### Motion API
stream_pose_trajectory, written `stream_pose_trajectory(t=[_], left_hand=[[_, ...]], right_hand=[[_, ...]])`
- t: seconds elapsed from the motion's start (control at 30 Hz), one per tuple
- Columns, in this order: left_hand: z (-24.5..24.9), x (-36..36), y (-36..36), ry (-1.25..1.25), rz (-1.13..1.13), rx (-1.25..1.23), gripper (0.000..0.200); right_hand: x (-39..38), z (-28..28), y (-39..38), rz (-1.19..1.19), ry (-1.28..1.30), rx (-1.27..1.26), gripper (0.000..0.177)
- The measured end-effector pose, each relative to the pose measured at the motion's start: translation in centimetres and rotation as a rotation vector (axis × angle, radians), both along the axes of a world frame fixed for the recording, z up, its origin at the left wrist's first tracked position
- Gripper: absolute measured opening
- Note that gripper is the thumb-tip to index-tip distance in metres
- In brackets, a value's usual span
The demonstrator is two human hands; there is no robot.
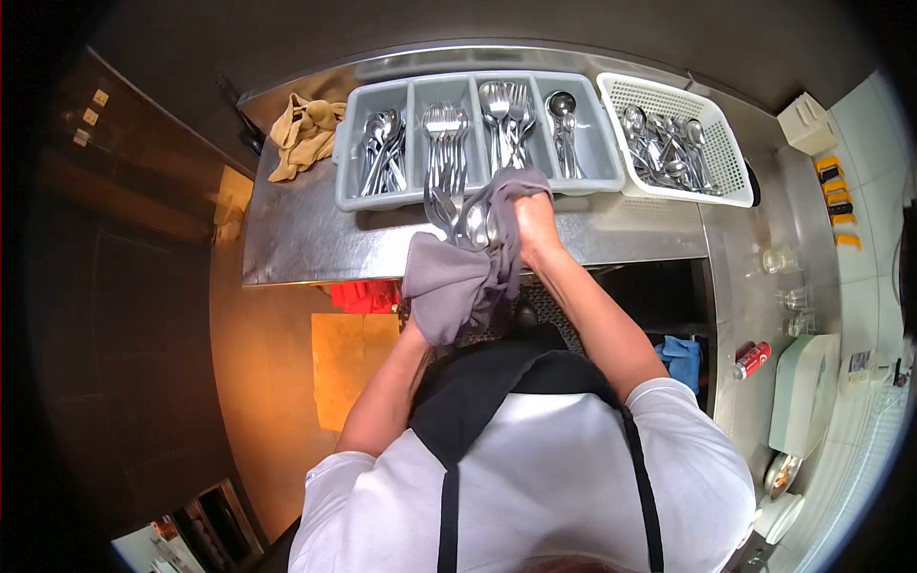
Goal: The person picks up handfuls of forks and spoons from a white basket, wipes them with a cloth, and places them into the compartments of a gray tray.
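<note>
A grey cloth (444, 286) is bunched around several forks and spoons (478, 224) in front of me. My left hand (417, 329) is mostly covered by the cloth, with the cutlery heads sticking out above it. At the cloth's upper right end, my right hand (535, 222) is closed on the fabric beside the spoons. Just beyond my hands stands a grey cutlery tray (358, 203) with four compartments, holding forks (446, 134), spoons and other cutlery. To its right a white perforated basket (731, 181) holds mixed cutlery (669, 153).
A tan cloth (304, 134) lies left of the tray on the steel counter (306, 234). On the right counter are a red can (753, 360), glasses (781, 259) and a pale green container (804, 392). A blue cloth (680, 360) hangs below the counter.
</note>
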State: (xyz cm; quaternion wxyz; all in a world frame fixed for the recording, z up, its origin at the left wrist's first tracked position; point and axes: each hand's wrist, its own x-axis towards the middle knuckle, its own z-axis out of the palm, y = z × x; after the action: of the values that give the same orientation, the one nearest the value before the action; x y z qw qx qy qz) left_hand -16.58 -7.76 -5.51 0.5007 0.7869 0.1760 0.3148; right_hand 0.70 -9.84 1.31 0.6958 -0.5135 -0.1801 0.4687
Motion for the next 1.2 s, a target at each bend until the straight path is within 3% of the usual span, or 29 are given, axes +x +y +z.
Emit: stream_pose_trajectory(t=[0.1,0.13,0.17,0.23,0.37,0.43,0.47,0.5,0.6,0.63,0.67,0.77,0.8,0.87,0.93,1.03,1.1,1.17,1.2], left_hand=[[3.3,-0.6,-0.7,-0.023,0.083,-0.19,0.012],[4.0,-0.6,-0.4,0.189,0.05,-0.147,0.016],[4.5,-0.7,-0.1,0.402,0.017,-0.103,0.02],[4.4,-0.6,-0.2,0.492,0.031,-0.103,0.021],[2.5,0.9,-3.1,0.003,0.195,-0.257,0.01],[4.3,1.0,-3.0,-0.046,0.151,0.001,0.008],[5.8,0.3,-2.3,0.034,0.066,0.297,0.009],[7.0,-0.2,-1.9,0.118,-0.021,0.592,0.009],[4.3,0.7,-2.1,0.009,0.136,0.371,0.008],[4.8,0.4,-1.4,0.252,0.038,0.213,0.017],[5.3,0.0,-0.6,0.518,-0.051,0.088,0.029],[8.7,1.4,0.0,0.687,-0.082,0.136,0.031],[-3.2,-0.6,0.9,0.266,0.037,0.125,0.029],[1.8,1.4,-0.2,0.253,0.05,0.295,0.014],[3.6,2.0,-0.6,0.168,0.124,0.487,0.013],[4.2,1.4,-0.3,0.224,0.104,0.41,0.011],[5.1,1.0,-1.3,0.101,0.149,-0.122,0.009],[5.4,0.2,-1.2,0.111,0.192,-0.038,0.008],[5.2,-0.6,-0.1,0.181,0.211,0.315,0.008]], right_hand=[[0.4,-1.8,-0.4,0.06,-0.035,0.066,0.016],[-0.1,-1.1,-0.9,0.086,-0.057,0.104,0.017],[-0.9,-0.3,-1.5,0.168,-0.597,0.127,0.02],[-2.3,0.1,-2.4,0.216,-0.515,0.129,0.02],[-0.4,-2.4,-1.2,0.097,-0.804,0.128,0.018],[0.8,-1.6,-0.9,-0.004,-0.914,0.141,0.018],[0.8,-1.2,-0.1,-0.187,-0.884,0.145,0.02],[1.2,-1.9,0.2,-0.173,-0.666,0.075,0.02],[-0.1,-3.4,-0.2,-0.189,-0.271,0.033,0.019],[-1.7,-3.3,-0.5,-0.227,-0.216,-0.042,0.022],[-3.1,-3.2,-1.2,-0.078,-0.38,0.002,0.024],[-1.6,-2.6,-1.8,0.135,-0.367,-0.014,0.027],[-1.0,-2.7,-1.4,0.082,-0.264,-0.036,0.027],[-0.3,-3.0,-0.8,-0.029,-0.06,-0.081,0.026],[-1.6,-3.2,-1.6,-0.003,-0.281,-0.015,0.024],[-2.3,-4.2,-2.4,0.05,-0.442,-0.044,0.02],[-1.1,-4.1,-2.5,0.157,-0.437,-0.083,0.02],[-0.1,-4.3,-1.5,0.272,-0.365,-0.129,0.018],[0.0,-1.9,-1.3,0.318,-0.365,-0.139,0.018]])
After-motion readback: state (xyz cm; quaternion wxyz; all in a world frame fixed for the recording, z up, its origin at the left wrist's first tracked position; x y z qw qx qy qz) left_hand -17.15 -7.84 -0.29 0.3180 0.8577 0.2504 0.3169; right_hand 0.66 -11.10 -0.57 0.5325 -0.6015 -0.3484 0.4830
